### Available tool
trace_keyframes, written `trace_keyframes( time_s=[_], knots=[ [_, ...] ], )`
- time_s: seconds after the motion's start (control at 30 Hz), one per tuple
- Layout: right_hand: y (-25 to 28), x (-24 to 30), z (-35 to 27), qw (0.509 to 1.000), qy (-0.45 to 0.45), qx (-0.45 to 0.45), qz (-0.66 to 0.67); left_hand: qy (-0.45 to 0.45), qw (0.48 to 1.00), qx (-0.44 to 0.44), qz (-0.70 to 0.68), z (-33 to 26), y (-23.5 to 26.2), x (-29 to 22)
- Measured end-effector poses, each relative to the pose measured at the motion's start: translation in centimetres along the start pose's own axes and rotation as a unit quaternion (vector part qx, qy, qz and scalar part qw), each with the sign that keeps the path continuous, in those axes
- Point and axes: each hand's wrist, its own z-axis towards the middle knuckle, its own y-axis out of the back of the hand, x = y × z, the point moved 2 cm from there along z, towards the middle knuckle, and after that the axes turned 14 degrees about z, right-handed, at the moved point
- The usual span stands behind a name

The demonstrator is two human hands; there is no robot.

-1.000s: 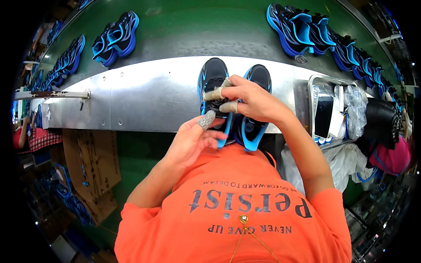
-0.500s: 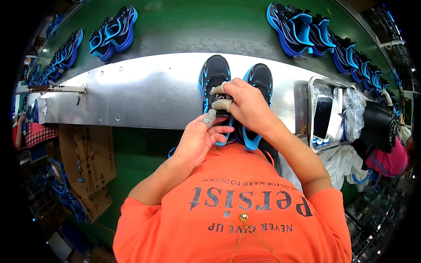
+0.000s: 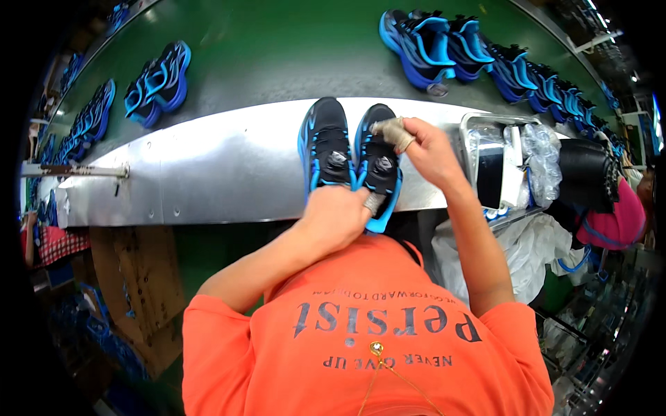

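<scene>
Left hand (image 3: 336, 213): over left shoe (image 3: 327, 139), grip hidden, can't tell
Right hand (image 3: 429, 149): by right shoe's (image 3: 379, 151) toe, grip can't tell

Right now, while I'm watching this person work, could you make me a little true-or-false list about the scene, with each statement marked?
1. Two black-and-blue shoes sit side by side before the person, toes pointing away. True.
2. The left hand is at the toe end of the shoes. False: it is at the heel end, nearest the person.
3. The right hand has beige covers on some of its fingers. True.
4. The metal tray is on the person's left. False: it is on the right.
5. The person's shirt is green. False: it is orange.
</scene>
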Motion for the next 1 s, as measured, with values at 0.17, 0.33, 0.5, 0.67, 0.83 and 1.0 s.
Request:
trace_keyframes(
  time_s=[0.17,0.33,0.5,0.67,0.83,1.0],
  knots=[
    [4.7,-0.7,0.7,0.997,-0.001,-0.063,-0.053,0.087,0.982,-0.048,0.161,4.8,3.7,8.8],
    [9.3,0.6,5.8,0.97,0.05,-0.122,-0.202,0.283,0.91,-0.26,0.154,7.6,10.2,17.7],
    [12.0,-2.3,11.8,0.908,0.01,-0.136,-0.397,0.102,0.967,-0.227,-0.06,7.1,3.1,14.3],
    [16.9,-3.2,14.8,0.867,0.057,-0.093,-0.487,0.167,0.968,-0.099,-0.158,0.7,-2.7,10.3],
    [22.8,-5.2,14.7,0.783,0.054,-0.072,-0.616,0.258,0.929,-0.06,-0.257,-4.0,-4.2,8.3],
    [16.4,0.6,15.2,0.826,-0.059,0.012,-0.561,0.258,0.898,-0.042,-0.354,-0.4,-4.3,6.2]
  ],
)
